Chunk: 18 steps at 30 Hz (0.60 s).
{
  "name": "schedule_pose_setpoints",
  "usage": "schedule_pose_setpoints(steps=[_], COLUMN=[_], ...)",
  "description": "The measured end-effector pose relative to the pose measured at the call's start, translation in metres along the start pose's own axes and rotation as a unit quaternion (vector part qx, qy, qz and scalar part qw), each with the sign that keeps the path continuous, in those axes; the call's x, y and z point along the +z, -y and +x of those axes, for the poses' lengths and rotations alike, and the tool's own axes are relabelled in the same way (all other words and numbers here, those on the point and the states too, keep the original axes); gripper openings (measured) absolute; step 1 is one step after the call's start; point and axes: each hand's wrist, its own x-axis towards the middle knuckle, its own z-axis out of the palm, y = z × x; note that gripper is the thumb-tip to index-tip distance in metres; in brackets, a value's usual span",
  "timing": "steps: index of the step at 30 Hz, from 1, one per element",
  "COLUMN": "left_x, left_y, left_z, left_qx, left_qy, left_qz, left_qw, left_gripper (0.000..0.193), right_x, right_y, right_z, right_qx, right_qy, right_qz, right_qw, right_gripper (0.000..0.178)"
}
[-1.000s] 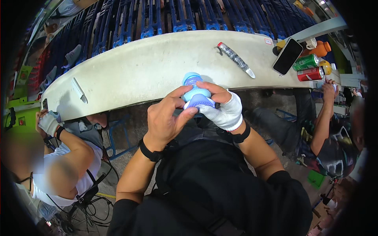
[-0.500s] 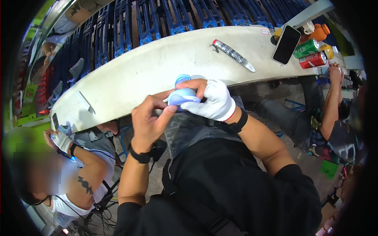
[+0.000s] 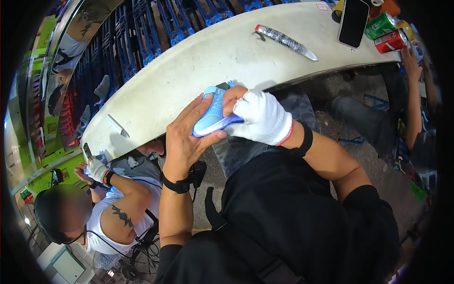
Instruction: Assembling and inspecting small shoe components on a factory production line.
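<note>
A light blue sneaker (image 3: 216,110) with a white and violet-blue sole is held between my two hands at the table's near edge. Bare, my left hand (image 3: 183,137) wraps around one end of it, thumb along the sole and fingers over the far side. My right hand (image 3: 262,116) wears a white glove with bare fingertips. Its fingers are curled against the sneaker's right side, partly covering it. Whether a small thing is pinched in them, I cannot make out.
A knife-like tool (image 3: 286,42) with a wrapped handle lies on the white curved table (image 3: 189,71). At right are a phone (image 3: 353,23), a green can (image 3: 379,26) and a red can (image 3: 391,41). A co-worker (image 3: 120,203) sits at left. Blue racks (image 3: 151,38) stand beyond.
The sneaker has turned, so its laced upper and side show more. My left hand has shifted from a fingertip hold to a fuller grip. The whole view has swung somewhat.
</note>
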Motion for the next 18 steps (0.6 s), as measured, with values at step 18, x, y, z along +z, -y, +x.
schedule_pose_setpoints(steps=[18], left_x=[0.007], left_y=[-0.004], left_z=[-0.025], left_qx=[-0.152], left_qy=[-0.011], left_qz=[0.088], left_qw=[0.984], left_gripper=[0.092], right_x=[0.012], right_y=[-0.007], right_z=[-0.005], right_qx=[-0.023], right_qy=[0.075], right_qz=[-0.190], right_qw=[0.979], right_gripper=[0.043])
